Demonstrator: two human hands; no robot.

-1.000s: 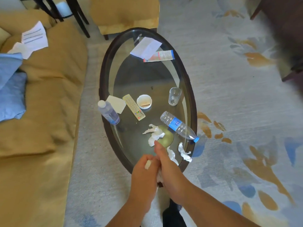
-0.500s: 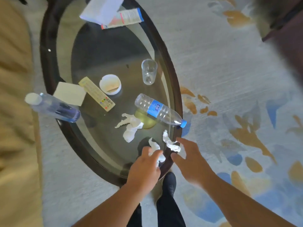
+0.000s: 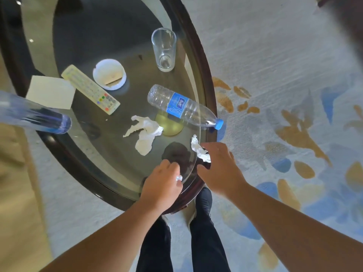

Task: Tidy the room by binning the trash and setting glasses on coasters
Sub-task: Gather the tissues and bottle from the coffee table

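My left hand (image 3: 163, 185) is closed around a crumpled white tissue (image 3: 178, 178) at the near end of the oval glass table (image 3: 204, 79). My right hand (image 3: 218, 165) reaches over the table's rim, its fingers touching a second crumpled tissue (image 3: 198, 149). A larger crumpled tissue (image 3: 145, 134) lies just beyond. An empty plastic bottle with a blue label (image 3: 182, 107) lies on its side, partly over a round greenish coaster (image 3: 170, 126). A clear empty glass (image 3: 164, 50) stands farther back, directly on the table.
A white remote (image 3: 90, 89), a white ashtray (image 3: 109, 73) and a pale card (image 3: 50, 92) lie to the left. A second bottle (image 3: 33, 114) stands at the table's left edge. A tan sofa (image 3: 11, 173) runs along the left; patterned carpet (image 3: 284, 95) lies right.
The camera has moved closer to the table's near end. My left hand has drawn back with a tissue in it, and my right hand has moved onto the tissue at the rim.
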